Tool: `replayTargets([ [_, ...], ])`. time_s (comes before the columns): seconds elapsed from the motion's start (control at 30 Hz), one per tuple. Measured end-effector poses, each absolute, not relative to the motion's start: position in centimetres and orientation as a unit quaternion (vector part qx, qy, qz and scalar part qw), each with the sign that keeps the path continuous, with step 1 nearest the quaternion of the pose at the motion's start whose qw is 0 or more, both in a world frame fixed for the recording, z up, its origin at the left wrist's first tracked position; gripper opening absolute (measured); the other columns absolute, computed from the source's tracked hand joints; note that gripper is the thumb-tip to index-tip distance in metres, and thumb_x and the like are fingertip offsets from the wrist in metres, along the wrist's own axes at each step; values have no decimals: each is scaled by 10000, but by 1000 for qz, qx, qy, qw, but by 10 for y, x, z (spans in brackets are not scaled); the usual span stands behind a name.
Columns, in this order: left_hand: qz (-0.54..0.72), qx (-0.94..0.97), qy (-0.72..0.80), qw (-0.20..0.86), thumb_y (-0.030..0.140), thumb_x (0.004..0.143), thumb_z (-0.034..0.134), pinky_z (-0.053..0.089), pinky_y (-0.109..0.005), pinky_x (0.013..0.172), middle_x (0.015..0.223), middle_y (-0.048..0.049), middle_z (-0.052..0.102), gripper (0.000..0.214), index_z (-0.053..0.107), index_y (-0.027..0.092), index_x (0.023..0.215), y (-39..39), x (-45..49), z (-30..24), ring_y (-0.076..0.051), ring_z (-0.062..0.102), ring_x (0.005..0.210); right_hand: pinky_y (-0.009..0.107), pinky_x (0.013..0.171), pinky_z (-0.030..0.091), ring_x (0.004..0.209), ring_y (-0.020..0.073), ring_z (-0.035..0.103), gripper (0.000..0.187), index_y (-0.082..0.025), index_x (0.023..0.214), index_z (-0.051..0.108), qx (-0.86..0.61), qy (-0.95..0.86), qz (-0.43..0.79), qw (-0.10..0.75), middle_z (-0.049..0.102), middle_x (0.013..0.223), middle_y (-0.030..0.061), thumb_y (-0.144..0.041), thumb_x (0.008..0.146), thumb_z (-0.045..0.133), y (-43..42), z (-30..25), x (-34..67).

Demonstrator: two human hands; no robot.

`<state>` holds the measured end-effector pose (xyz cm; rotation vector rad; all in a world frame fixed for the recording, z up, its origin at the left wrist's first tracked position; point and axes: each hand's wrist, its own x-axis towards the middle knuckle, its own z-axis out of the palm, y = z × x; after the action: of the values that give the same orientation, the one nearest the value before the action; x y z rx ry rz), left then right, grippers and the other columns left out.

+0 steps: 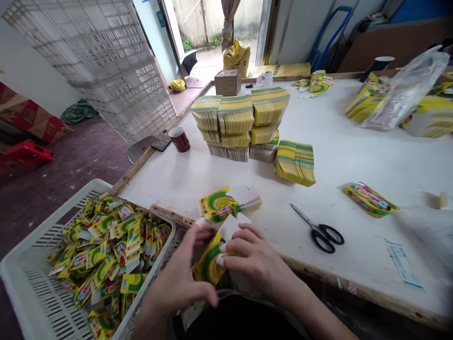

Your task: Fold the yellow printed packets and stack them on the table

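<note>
My right hand (253, 252) grips a small yellow and green carton (208, 264) with white flaps at its upper end, held at the table's near edge. White coverings sit on some of my fingertips. To the left of the carton, my left hand (179, 276) has its thumb and fingers spread apart, and nothing shows in its grasp. Just beyond the hands, several flat cartons (219, 205) lie fanned on the table. At the lower left, a white plastic crate (38, 241) holds many yellow and green cartons (102, 255) in a loose heap.
Black-handled scissors (322, 236) lie right of my hands, near a printed packet (370, 199). Stacks of flat cartons (237, 115) stand farther back on the white table (329, 160). A maroon mug (180, 140) and a phone (162, 140) are by the left edge. A clear plastic bag (403, 89) stands right.
</note>
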<state>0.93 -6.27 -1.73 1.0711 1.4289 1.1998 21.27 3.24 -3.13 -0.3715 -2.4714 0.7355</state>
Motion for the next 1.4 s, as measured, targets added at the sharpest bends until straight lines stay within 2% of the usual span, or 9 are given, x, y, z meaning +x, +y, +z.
replayTargets([
  [0.1,410,473,605,492,249,647,812,468,-383,980,1272,-116,620,782,484,241,1357,-60,33,-26,-299,594,1148,530,1167,203,1183,250,521,411,-337,1294,548,-183,-866,313,344,637,1194,55,-208,904,583,23,-39,208],
  [0.2,429,460,656,417,215,717,742,499,-354,899,1187,-109,651,723,414,242,1360,-61,50,-41,-266,634,1055,530,1151,262,1383,298,344,678,-272,1471,308,-319,-726,423,438,397,1478,129,-298,873,626,18,-52,205],
  [0.4,475,491,655,323,134,633,755,497,-357,847,1123,-118,663,695,468,212,1260,-64,59,-48,-272,654,986,386,894,535,1070,250,643,357,-215,1232,604,-280,-553,717,318,688,1147,93,-391,939,500,15,-52,192],
  [0.57,402,545,693,246,111,636,687,490,-316,710,906,-35,664,530,467,238,1101,-61,60,-47,-227,646,792,389,858,544,932,248,675,346,-166,1096,692,-281,-576,701,312,729,970,77,-386,937,477,18,-45,185],
  [0.8,448,514,661,313,107,643,696,502,-362,856,1143,-117,633,595,511,237,1193,-52,59,-56,-255,651,966,392,1100,396,1356,241,447,557,-277,1423,460,-202,-743,540,340,454,1488,84,-133,890,536,4,-57,192],
  [0.93,517,401,720,230,189,521,850,461,-387,937,1171,-119,600,709,537,230,1156,-49,60,-56,-277,588,1078,365,1019,492,1255,229,564,445,-274,1253,636,-259,-704,503,428,571,1380,96,-79,872,515,6,-66,191],
  [1.03,521,326,739,276,277,540,870,512,-326,762,980,-57,637,729,504,205,1165,-52,54,-54,-218,631,871,410,1028,489,1275,239,545,459,-266,1290,602,-316,-672,451,494,580,1365,114,-84,877,517,15,-71,194],
  [1.13,577,260,691,348,321,662,806,499,-233,614,747,25,616,533,531,189,1099,-55,44,-55,-136,607,656,415,1031,489,1294,243,526,557,-257,1377,518,-302,-723,389,485,569,1376,125,-51,860,501,20,-76,199],
  [1.4,699,137,611,345,264,618,851,552,-209,721,843,-9,727,599,559,177,1133,-47,45,-42,-128,697,746,381,1019,503,1264,221,546,593,-283,1355,528,-268,-765,359,463,552,1344,109,1,837,480,24,-81,198],
])
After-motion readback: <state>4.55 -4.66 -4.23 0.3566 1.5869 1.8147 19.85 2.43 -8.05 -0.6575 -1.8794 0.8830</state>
